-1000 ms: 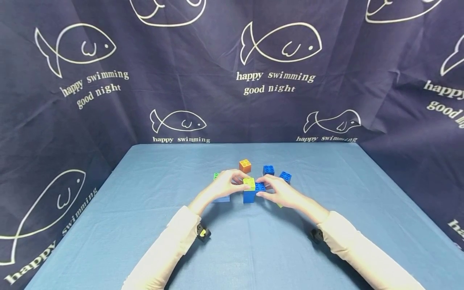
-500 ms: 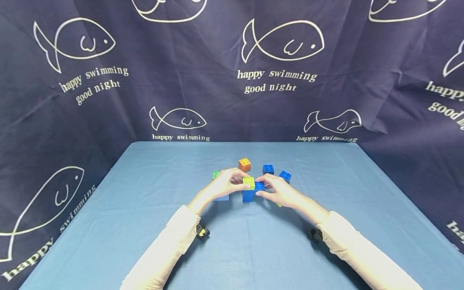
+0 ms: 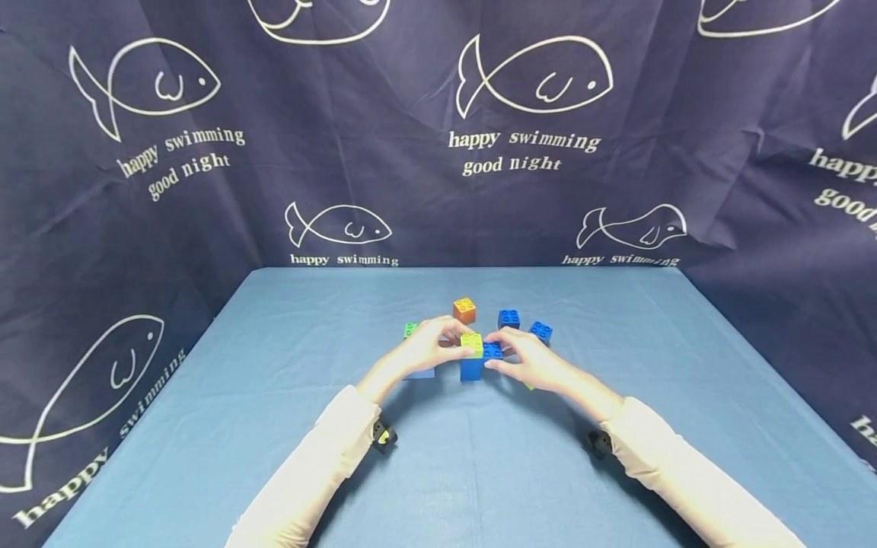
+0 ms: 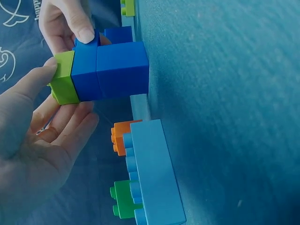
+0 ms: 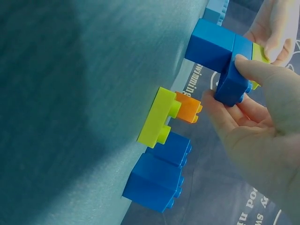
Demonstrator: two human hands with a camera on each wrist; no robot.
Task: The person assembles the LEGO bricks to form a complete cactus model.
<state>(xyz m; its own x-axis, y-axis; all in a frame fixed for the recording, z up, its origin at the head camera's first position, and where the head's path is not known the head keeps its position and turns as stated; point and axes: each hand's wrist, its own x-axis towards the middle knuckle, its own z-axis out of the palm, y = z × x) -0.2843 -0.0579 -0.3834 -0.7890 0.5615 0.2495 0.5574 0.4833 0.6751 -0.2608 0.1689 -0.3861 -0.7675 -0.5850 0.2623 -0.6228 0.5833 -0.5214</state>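
At the middle of the table stands a stack of toy building bricks. A big blue brick [image 4: 123,70] forms its base, and above it a second blue brick [image 5: 233,77] juts out to the right. On top, at the left end, sits a lime-green brick [image 3: 471,344]. My left hand [image 3: 426,348] pinches the lime-green brick between thumb and fingers. From the other side, my right hand [image 3: 533,361] grips the jutting end of the upper blue brick, with the thumb on its near side. The stack is upright, and the fingertips behind it are partly hidden.
A long light-blue brick [image 4: 157,173] and a green brick [image 4: 125,200] lie left of the stack, partly behind the left hand. Farther back is an orange brick [image 3: 464,310]. Two blue bricks [image 3: 509,318] and a lime-green brick [image 5: 157,117] stand on the right.
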